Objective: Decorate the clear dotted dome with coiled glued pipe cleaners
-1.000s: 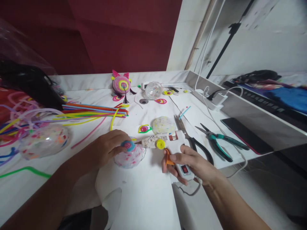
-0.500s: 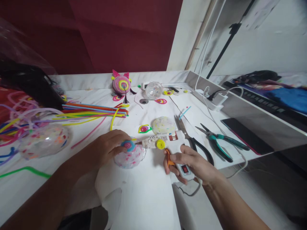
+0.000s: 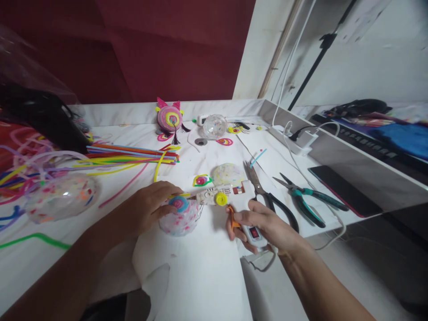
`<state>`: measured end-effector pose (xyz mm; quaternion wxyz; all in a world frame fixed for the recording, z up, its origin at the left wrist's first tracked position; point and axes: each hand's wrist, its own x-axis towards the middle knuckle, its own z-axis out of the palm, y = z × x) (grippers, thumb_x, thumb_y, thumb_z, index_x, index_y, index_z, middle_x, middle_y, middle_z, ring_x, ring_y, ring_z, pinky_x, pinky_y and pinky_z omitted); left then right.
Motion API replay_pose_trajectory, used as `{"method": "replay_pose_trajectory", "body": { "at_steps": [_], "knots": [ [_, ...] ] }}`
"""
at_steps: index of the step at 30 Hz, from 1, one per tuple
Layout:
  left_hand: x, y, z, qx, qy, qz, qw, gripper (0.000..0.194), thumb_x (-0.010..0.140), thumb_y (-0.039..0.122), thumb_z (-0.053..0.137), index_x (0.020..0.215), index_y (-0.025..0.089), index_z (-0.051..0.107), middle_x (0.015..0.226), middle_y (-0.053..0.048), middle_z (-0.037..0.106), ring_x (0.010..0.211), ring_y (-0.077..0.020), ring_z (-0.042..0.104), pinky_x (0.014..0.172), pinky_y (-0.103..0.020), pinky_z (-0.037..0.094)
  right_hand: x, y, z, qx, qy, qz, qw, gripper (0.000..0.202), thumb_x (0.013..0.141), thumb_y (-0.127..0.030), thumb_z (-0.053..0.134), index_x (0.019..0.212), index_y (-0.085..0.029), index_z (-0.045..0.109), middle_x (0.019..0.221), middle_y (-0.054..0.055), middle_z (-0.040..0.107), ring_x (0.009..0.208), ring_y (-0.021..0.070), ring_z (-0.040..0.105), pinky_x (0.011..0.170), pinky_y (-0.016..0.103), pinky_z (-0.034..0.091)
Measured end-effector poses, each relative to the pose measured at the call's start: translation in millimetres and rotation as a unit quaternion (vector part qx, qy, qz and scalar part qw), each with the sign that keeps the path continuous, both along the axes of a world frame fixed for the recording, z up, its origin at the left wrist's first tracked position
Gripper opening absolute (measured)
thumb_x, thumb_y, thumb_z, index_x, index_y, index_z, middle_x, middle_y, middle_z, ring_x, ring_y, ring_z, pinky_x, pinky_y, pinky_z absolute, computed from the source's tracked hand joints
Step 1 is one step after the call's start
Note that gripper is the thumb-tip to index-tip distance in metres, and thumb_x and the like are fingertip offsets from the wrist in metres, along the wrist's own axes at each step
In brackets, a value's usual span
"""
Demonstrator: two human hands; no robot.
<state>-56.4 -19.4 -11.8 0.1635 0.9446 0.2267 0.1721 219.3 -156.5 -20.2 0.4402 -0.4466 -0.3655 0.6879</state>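
Observation:
My right hand (image 3: 264, 225) is wrapped around the handle of a white hot glue gun (image 3: 245, 203), fingers at its orange trigger. A yellow coil (image 3: 221, 199) sits on the gun's side. Its nozzle points left, at the top of a clear plastic dome (image 3: 180, 223) flecked with pink. On that dome lies a blue and pink pipe-cleaner coil (image 3: 178, 203), pinched by my left hand (image 3: 150, 205); a thin yellow piece (image 3: 180, 195) shows just behind it. Under the dome is white paper (image 3: 197, 272).
Scissors (image 3: 256, 178), pliers (image 3: 304, 196) and a dark phone (image 3: 344, 189) lie at right. Pipe cleaners (image 3: 133, 154) and a speckled clear dome (image 3: 63, 198) are at left. Behind stand a pink eared figure (image 3: 170, 118) and another dome (image 3: 214, 126). A power strip (image 3: 290, 140) edges the table.
The glue gun has shifted slightly left and up, its nozzle now reaching behind the blue and pink coil. My left hand has hardly moved.

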Motion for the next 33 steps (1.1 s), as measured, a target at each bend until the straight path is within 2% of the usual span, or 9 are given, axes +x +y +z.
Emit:
{"method": "replay_pose_trajectory", "body": {
  "at_steps": [4,10,16,19,22,29,33],
  "knots": [
    [1,1,-1.4,0.001,-0.001,0.000,1.000,0.035,0.101,0.047,0.048,0.119,0.020,0.062,0.110,-0.008,0.070,0.097,-0.0228,0.068,0.090,-0.034,0.054,1,1,-1.1,0.003,-0.007,0.003,1.000,0.026,0.077,-0.037,0.072,0.070,-0.015,0.061,0.063,0.006,0.067,0.046,0.0098,0.046,0.032,0.020,0.037],
    [-1,1,-3.8,0.001,-0.001,0.009,1.000,0.032,0.100,0.046,0.050,0.120,0.023,0.061,0.111,-0.005,0.070,0.097,-0.0215,0.068,0.091,-0.033,0.054,4,-3,0.3,-0.002,0.009,0.002,1.000,0.023,0.076,-0.034,0.073,0.076,-0.016,0.059,0.064,0.006,0.069,0.047,0.0111,0.049,0.032,0.020,0.038],
    [-2,1,-3.7,-0.007,-0.003,0.031,0.999,0.037,0.099,0.050,0.051,0.122,0.023,0.061,0.111,-0.006,0.071,0.094,-0.0218,0.069,0.088,-0.034,0.056,5,-1,0.4,-0.002,-0.020,0.004,1.000,0.022,0.077,-0.034,0.071,0.072,-0.016,0.059,0.063,0.004,0.068,0.044,0.0102,0.049,0.032,0.020,0.036],
    [-2,-1,-1.7,-0.014,0.002,0.041,0.999,0.036,0.097,0.047,0.052,0.122,0.023,0.061,0.112,-0.006,0.071,0.094,-0.0216,0.070,0.087,-0.033,0.056,3,2,3.3,0.000,-0.029,0.013,0.999,0.023,0.076,-0.033,0.070,0.066,-0.016,0.059,0.058,0.003,0.064,0.042,0.0092,0.047,0.032,0.019,0.034],
    [-1,-3,0.2,-0.019,0.006,0.053,0.998,0.034,0.096,0.043,0.053,0.122,0.023,0.061,0.112,-0.005,0.071,0.095,-0.0210,0.070,0.087,-0.032,0.055,1,5,7.0,0.016,-0.020,0.012,1.000,0.026,0.076,-0.036,0.071,0.065,-0.015,0.060,0.061,0.005,0.067,0.045,0.0098,0.048,0.032,0.020,0.037],
    [3,-4,5.7,-0.048,0.023,0.111,0.992,0.031,0.091,0.051,0.056,0.103,0.023,0.062,0.098,-0.002,0.072,0.088,-0.0217,0.068,0.078,-0.031,0.053,-2,9,16.2,0.016,-0.009,0.025,1.000,0.019,0.073,-0.029,0.069,0.063,-0.016,0.061,0.056,0.002,0.064,0.042,0.0087,0.046,0.032,0.019,0.037],
    [3,-4,7.2,-0.065,0.026,0.117,0.991,0.031,0.089,0.053,0.057,0.095,0.022,0.062,0.090,-0.001,0.069,0.082,-0.0203,0.066,0.073,-0.030,0.049,-3,12,21.7,0.016,-0.019,0.028,0.999,0.019,0.072,-0.029,0.069,0.061,-0.017,0.060,0.056,0.002,0.064,0.041,0.0084,0.046,0.032,0.019,0.035]
  ]
}}
